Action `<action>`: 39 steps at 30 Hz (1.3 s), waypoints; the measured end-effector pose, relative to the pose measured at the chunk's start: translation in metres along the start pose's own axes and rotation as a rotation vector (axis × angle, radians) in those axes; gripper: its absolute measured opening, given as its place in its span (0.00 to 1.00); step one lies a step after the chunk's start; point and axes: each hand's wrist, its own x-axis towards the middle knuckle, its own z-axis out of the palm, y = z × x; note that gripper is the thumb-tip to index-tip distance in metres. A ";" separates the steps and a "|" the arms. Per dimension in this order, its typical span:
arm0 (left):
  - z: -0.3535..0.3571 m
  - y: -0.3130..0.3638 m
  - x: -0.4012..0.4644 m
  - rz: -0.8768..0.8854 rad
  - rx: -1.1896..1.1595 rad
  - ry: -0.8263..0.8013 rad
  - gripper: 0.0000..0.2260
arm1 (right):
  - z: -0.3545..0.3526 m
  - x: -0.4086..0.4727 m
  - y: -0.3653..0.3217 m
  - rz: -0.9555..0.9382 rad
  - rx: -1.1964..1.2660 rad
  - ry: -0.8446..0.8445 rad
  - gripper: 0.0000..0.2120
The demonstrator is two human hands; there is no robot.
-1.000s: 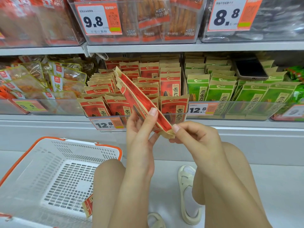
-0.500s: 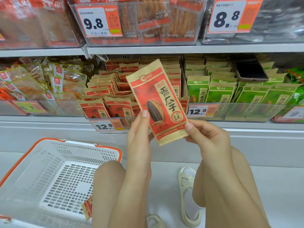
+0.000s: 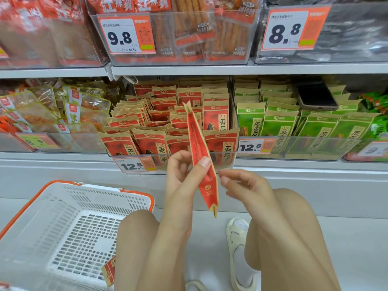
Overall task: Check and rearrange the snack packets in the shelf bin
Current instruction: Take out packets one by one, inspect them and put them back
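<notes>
A red and tan snack packet (image 3: 201,156) stands edge-on in front of me, pinched between thumb and fingers of my left hand (image 3: 184,179). My right hand (image 3: 241,183) hovers just right of the packet's lower part, fingers loosely bent, apart from it. Behind it the clear shelf bin (image 3: 233,158) holds several rows of the same red packets (image 3: 151,141), some upright, some leaning.
A neighbouring bin holds green packets (image 3: 279,124) with a dark phone (image 3: 315,97) lying on them. A white basket with orange rim (image 3: 52,238) sits at lower left; one red packet (image 3: 109,271) lies in it. My knees and sandals fill the bottom.
The packet, face-on half a second ago and held by both hands, has turned edge-on. My right hand has let go of it; only my left hand holds it.
</notes>
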 end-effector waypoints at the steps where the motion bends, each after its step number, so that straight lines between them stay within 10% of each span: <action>1: 0.000 -0.001 0.000 0.004 0.013 -0.011 0.27 | 0.001 0.001 -0.008 -0.073 0.003 0.052 0.05; 8: 0.002 -0.010 0.000 0.011 0.072 -0.082 0.26 | 0.008 0.003 -0.068 -0.392 0.043 0.016 0.03; 23: 0.003 -0.007 -0.006 -0.018 0.126 -0.198 0.29 | 0.004 0.008 -0.074 -0.368 0.079 0.077 0.05; 39: 0.005 -0.001 0.003 0.009 -0.057 0.253 0.27 | 0.005 -0.022 -0.022 -0.213 -0.002 -0.094 0.09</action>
